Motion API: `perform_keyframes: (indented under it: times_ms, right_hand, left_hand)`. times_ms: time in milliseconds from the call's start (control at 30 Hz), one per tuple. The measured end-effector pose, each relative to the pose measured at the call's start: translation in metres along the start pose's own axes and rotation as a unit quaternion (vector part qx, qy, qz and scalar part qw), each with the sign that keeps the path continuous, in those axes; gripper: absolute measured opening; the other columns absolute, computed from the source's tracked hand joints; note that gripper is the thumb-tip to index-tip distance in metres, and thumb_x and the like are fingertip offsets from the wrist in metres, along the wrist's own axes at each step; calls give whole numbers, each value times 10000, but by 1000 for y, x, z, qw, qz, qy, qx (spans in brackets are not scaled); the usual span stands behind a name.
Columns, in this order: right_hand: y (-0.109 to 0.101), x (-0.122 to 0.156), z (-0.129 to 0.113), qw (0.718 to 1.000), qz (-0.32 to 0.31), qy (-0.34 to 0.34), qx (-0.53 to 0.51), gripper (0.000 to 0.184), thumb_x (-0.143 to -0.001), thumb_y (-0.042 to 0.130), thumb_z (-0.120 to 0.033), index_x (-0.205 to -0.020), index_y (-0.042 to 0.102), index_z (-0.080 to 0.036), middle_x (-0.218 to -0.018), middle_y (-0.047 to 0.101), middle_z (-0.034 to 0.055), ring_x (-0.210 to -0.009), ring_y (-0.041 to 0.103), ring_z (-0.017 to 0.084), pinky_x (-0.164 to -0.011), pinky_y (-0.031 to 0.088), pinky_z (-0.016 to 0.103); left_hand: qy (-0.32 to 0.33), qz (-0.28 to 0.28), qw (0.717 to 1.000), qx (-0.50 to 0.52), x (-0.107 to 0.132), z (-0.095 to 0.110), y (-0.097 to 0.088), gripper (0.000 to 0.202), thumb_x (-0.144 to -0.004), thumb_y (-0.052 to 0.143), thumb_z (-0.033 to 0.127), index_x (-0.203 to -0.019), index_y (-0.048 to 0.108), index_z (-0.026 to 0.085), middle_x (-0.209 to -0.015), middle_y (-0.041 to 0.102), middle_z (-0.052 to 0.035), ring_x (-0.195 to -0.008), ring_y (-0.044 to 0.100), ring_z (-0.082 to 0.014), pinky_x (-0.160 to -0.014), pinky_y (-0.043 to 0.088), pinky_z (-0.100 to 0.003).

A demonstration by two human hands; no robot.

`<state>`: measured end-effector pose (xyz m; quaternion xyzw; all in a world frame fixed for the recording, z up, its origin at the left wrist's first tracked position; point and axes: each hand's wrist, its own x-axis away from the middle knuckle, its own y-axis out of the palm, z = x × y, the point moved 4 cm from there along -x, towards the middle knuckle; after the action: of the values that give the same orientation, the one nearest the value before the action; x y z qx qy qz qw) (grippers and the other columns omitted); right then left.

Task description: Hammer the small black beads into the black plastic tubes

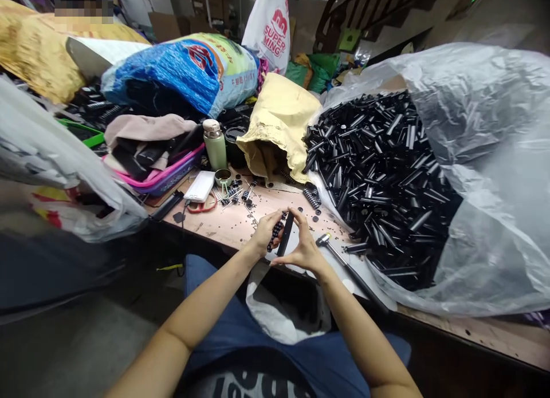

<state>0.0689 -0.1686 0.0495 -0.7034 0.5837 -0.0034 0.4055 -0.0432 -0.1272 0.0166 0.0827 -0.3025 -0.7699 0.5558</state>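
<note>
Over the front edge of the table, my left hand (265, 233) is closed around a dark beaded strip (275, 235) that looks like a row of small black rings. My right hand (304, 246) holds a flat black plastic piece (286, 233) lengthwise between thumb and fingers, close beside the strip. The tops of both pieces nearly meet at the fingertips; whether they touch I cannot tell. A hammer (344, 263) with a black handle lies just right of my right hand. Below my hands, an open white bag (275, 320) sits at my lap.
A large clear plastic bag (494, 157) at right spills many black plastic pieces (378, 157). Behind my hands are a yellow sack (279, 114), a green flask (215, 146), a white power bank (200, 186), red scissors (206, 204) and a pink-purple basket (167, 173). Small black rings dot the table (223, 229).
</note>
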Motion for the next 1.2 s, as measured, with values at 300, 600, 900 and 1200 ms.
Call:
perform_keyframes:
  times_ms: [300,600,900,1200]
  right_hand:
    - [4,7,2,999,-29,13,29,1277,-513,859,-492,-1487,83,-208,-1511,253,186,-1421,252,333,-1169,252,502]
    - [4,31,15,995,23,92,-28,1157,-528,849,-420,-1450,188,-193,-1425,351,159,-1332,394,300,-1143,319,454]
    - [17,64,42,978,61,178,92,1026,-568,779,-318,-1418,230,-148,-1378,413,191,-1300,414,311,-1109,340,479]
    - [-54,129,65,851,56,331,403,416,-816,630,-360,-1143,530,-123,-1196,551,221,-1164,484,358,-935,421,503]
  left_hand:
    - [-35,26,999,29,8,-3,11,315,-811,621,435,-846,586,124,-584,570,-4,-403,566,-129,-390,436,-230]
    - [-72,23,996,-46,10,-14,23,332,-815,640,440,-759,582,118,-563,566,-6,-369,549,-110,-377,447,-209]
    - [5,8,964,-266,-1,-61,12,325,-837,602,387,-1060,651,155,-823,635,-71,-664,632,-180,-656,540,-335]
    - [247,-155,675,-677,-3,-88,1,376,-926,432,185,-1272,573,142,-1011,619,-164,-975,559,-268,-885,415,-400]
